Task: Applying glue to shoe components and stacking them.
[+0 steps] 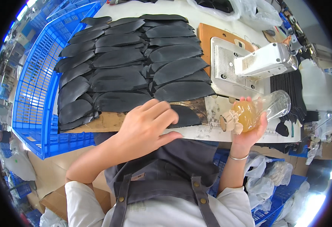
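Observation:
My right hand point(251, 126) is closed around a clear bottle point(275, 104) with amber liquid in it. The bottle lies tilted across the palm, its beige-wrapped neck point(231, 121) pointing left. My left hand point(147, 123) is over the front edge of the board, empty as far as I can see. Its fingers are bent and its thumb sticks out apart from them; the fingertips are slightly blurred. Just beside them lies a single curved black piece point(186, 115). Beyond the hand, overlapping black leather-like pieces point(118, 79) cover the brown board point(84, 123) in three columns.
A white sewing-type machine point(266, 60) stands on the table at the right, with an orange-brown panel point(205, 34) beside it. Dark strips point(289, 94) lie farther right. A blue plastic crate point(33, 90) borders the left side. Plastic bags point(262, 178) fill the lower right.

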The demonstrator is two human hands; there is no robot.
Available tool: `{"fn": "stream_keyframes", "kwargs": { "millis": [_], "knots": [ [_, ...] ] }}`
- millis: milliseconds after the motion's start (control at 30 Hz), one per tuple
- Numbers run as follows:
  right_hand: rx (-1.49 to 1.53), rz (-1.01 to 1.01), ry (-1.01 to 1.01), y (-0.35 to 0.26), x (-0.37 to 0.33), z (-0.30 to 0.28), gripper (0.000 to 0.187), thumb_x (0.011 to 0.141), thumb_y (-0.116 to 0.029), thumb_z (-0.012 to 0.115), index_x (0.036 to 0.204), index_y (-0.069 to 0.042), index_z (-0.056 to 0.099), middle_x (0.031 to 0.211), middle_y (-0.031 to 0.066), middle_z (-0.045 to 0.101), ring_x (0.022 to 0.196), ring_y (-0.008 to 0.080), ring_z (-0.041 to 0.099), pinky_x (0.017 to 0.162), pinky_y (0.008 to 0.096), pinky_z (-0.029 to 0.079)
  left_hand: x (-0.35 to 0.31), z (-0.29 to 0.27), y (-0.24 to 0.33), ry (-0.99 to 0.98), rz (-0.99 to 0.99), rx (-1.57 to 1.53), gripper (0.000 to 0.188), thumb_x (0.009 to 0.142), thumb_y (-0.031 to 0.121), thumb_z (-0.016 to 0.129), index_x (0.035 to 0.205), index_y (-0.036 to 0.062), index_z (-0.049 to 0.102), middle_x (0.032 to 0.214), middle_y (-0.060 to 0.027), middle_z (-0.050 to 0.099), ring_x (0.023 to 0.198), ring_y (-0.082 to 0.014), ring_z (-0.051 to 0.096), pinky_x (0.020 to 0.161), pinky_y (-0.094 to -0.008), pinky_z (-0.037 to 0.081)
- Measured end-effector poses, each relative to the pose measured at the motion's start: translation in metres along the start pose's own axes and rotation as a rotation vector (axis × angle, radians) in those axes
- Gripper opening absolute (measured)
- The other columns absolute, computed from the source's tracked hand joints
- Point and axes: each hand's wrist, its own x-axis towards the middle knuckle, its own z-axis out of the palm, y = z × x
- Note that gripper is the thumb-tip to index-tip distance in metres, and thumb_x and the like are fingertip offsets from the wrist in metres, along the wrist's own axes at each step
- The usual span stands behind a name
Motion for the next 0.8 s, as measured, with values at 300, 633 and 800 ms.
{"fn": "stream_keyframes", "kwargs": {
  "millis": [300,633,800],
  "knots": [
    [0.040,0.020,-0.150,-0.001,-0.002,-0.007,0.058,0.091,-0.038,0.046,0.140,-0.010,0.032,0.121,0.0182,0.051,0.116,0.0340,0.049,0.099,0.0484,0.040,0.038,0.016,0.004,-0.122,-0.086,-0.040,0.029,0.065,0.014,0.078,0.080,0.0058,0.055,0.077,-0.0045,0.052,0.071,-0.0210,0.054,0.060,-0.0323,0.045],
    [0.034,0.013,-0.170,-0.001,-0.002,-0.004,0.060,0.091,-0.038,0.044,0.140,-0.007,0.030,0.121,0.0184,0.051,0.114,0.0336,0.050,0.098,0.0475,0.040,0.037,0.002,0.001,-0.128,-0.319,-0.289,0.015,0.075,0.009,0.072,0.075,0.0040,0.058,0.070,-0.0034,0.055,0.056,-0.0146,0.051,0.051,-0.0292,0.041],
    [0.030,0.017,-0.208,0.000,-0.003,-0.006,0.058,0.092,-0.037,0.044,0.140,-0.007,0.032,0.123,0.0178,0.050,0.115,0.0330,0.049,0.099,0.0475,0.039,0.009,-0.024,-0.010,0.090,-0.580,-0.462,0.015,0.079,0.010,0.071,0.076,0.0034,0.058,0.067,0.0042,0.054,0.054,-0.0012,0.041,0.048,-0.0206,0.032]
  ]
}}
